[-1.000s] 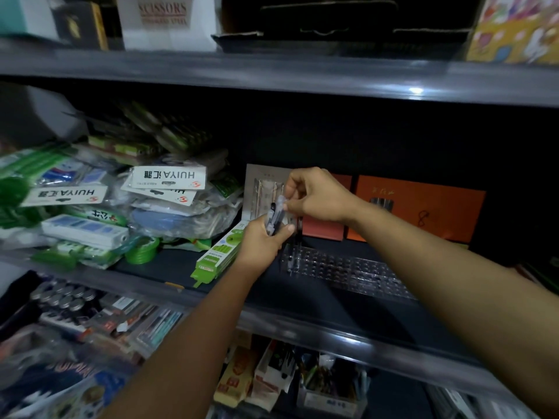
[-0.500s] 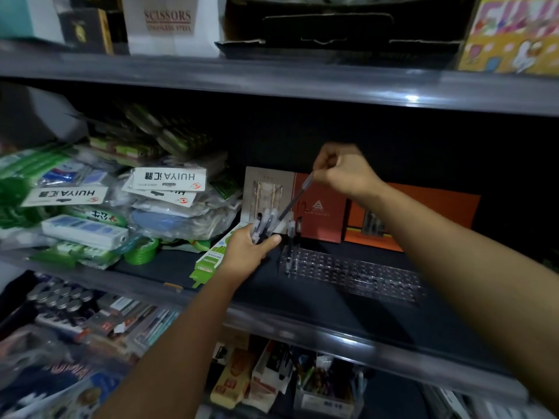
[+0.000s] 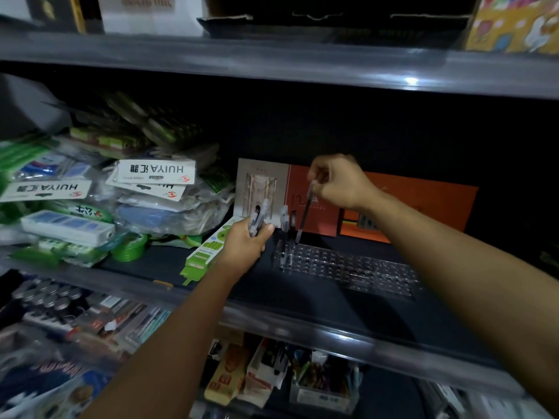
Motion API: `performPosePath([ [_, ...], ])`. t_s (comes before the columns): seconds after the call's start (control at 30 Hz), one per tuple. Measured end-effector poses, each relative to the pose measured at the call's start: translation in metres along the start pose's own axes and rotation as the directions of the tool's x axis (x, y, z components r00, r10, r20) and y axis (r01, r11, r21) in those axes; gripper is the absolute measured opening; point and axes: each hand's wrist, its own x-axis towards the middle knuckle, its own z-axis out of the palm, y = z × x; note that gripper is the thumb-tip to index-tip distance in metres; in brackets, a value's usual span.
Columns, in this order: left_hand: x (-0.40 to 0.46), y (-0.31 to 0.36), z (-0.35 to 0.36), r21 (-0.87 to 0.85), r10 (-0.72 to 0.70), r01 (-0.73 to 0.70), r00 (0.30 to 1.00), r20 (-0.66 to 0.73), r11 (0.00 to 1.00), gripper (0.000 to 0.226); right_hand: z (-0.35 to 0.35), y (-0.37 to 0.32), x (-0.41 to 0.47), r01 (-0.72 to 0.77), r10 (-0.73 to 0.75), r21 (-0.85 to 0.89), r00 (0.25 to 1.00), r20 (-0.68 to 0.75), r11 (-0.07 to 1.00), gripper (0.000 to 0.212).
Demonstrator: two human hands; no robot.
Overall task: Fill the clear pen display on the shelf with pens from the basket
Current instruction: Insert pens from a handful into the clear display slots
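At centre frame, the clear pen display [image 3: 348, 266] lay on the dark shelf [image 3: 302, 297] with only two or three pens [image 3: 286, 220] upright at its left end, most holes unfilled; the basket was not in view. The right hand [image 3: 340, 182] pinched one pen [image 3: 304, 216] above that corner, while the left hand [image 3: 246, 241] gripped a spare bundle [image 3: 257, 220]. Bagged stationery [image 3: 121, 201] crowded the left; orange boxes [image 3: 393, 207] stood close behind, likely tightening clearance.
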Motion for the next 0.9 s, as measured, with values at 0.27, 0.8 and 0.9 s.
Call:
performPosePath([
  [0.27, 0.003, -0.003, 0.001, 0.009, 0.053, -0.053, 0.999, -0.002, 0.999, 0.022, 0.024, 0.001, 0.005, 0.061, -0.06, -0.02, 0.997, 0.05, 0.998, 0.008],
  [0.8, 0.007, -0.012, 0.002, -0.026, 0.051, -0.051, 0.999, 0.006, 0.998, 0.02, 0.031, 0.008, 0.007, 0.084, -0.082, -0.043, 0.996, 0.044, 0.996, 0.008],
  [0.9, 0.008, -0.012, 0.003, -0.019, 0.044, -0.044, 0.999, 0.005, 0.999, 0.021, 0.033, 0.008, 0.008, 0.091, -0.089, -0.033, 0.995, 0.039, 0.995, 0.007],
])
